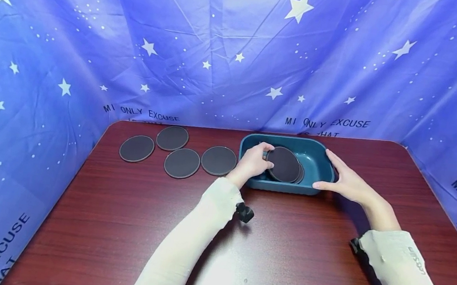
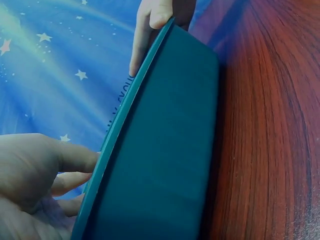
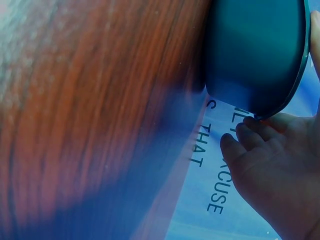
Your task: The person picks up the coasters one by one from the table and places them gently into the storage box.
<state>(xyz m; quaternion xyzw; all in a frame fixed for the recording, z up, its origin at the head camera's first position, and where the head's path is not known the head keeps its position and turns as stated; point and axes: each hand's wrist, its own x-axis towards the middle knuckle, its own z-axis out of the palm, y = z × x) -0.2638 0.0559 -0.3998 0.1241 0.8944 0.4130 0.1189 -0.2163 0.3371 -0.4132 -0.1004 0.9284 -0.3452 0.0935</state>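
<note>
A teal rectangular tub (image 1: 310, 192) with rounded corners stands near the table's back edge. My left hand (image 1: 254, 160) reaches into it and pinches the left edge of a black round coaster (image 1: 284, 164) between thumb and fingers. Part of another dark coaster (image 1: 300, 175) shows beneath that one, in the tub. At the tub's right end, my right hand (image 1: 349, 181) grips the rim, thumb at the near corner and fingers at the far corner. The left wrist view shows mostly the tub's outer wall (image 2: 165, 125), which hides the coasters.
Left of the tub, several black coasters (image 1: 182, 163) with pale edges lie flat on the reddish-brown wooden table (image 1: 122, 225). One coaster (image 1: 219, 160) lies close to the tub's left end. A blue star-printed curtain (image 1: 207, 38) hangs behind and on both sides.
</note>
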